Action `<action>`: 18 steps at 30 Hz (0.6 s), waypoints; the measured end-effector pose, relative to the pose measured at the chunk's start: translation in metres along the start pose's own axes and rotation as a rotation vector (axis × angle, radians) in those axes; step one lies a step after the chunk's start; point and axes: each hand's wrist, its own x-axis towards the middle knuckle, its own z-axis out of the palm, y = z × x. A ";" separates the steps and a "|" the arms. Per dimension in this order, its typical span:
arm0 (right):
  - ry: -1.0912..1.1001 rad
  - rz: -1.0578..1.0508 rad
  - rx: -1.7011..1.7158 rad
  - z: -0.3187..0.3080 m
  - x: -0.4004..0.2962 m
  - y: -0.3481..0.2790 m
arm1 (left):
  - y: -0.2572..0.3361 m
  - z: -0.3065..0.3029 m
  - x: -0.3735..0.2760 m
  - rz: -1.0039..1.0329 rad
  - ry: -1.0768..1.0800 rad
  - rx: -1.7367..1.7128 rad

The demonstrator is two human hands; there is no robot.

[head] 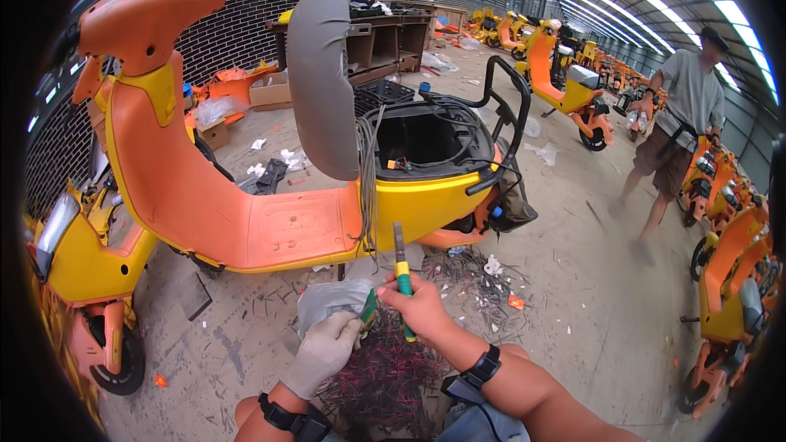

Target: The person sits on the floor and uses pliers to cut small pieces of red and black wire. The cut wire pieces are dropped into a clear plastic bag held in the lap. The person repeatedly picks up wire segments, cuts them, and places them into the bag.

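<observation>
My left hand [331, 344], in a pale knit glove, grips a small green piece [368, 307], too hidden to name. A clear plastic bag [331, 301] lies against these fingers; I cannot tell whether they hold it too. My bare right hand [424, 307] holds a tool with a flat grey blade pointing away and a green and yellow handle [403, 282]. Just beyond both hands stands an orange and yellow electric scooter [301, 221]. Its grey seat [322, 80] is tipped upright above the uncovered storage compartment [417, 138]. A bundle of grey cables [368, 184] hangs over the compartment's front edge.
Dark and pink scraps [387, 374] litter the floor below my hands. A black rear rack [509, 98] juts from the scooter. Another scooter [92, 258] stands at left, more [724, 270] at right. A person [688, 110] is on the right. Behind is a workbench [393, 43].
</observation>
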 end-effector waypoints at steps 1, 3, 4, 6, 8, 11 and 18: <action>0.030 -0.043 -0.066 -0.002 -0.001 -0.003 | 0.003 0.000 -0.001 0.016 0.011 0.019; 0.095 -0.129 -0.201 -0.005 -0.003 -0.008 | 0.010 0.002 -0.003 0.052 0.029 0.053; 0.105 -0.129 -0.216 -0.007 -0.004 -0.005 | 0.011 0.003 -0.003 0.045 0.010 0.062; 0.133 -0.132 -0.247 -0.009 -0.003 0.001 | 0.012 0.003 -0.001 0.036 -0.031 0.080; 0.131 -0.155 -0.206 -0.010 -0.003 0.003 | 0.009 0.005 0.000 0.077 -0.022 0.039; 0.130 -0.153 -0.210 -0.008 0.000 0.008 | 0.013 0.011 -0.005 0.130 0.061 0.045; 0.146 -0.289 -0.343 0.008 -0.002 0.006 | -0.024 0.011 -0.006 0.131 0.111 0.086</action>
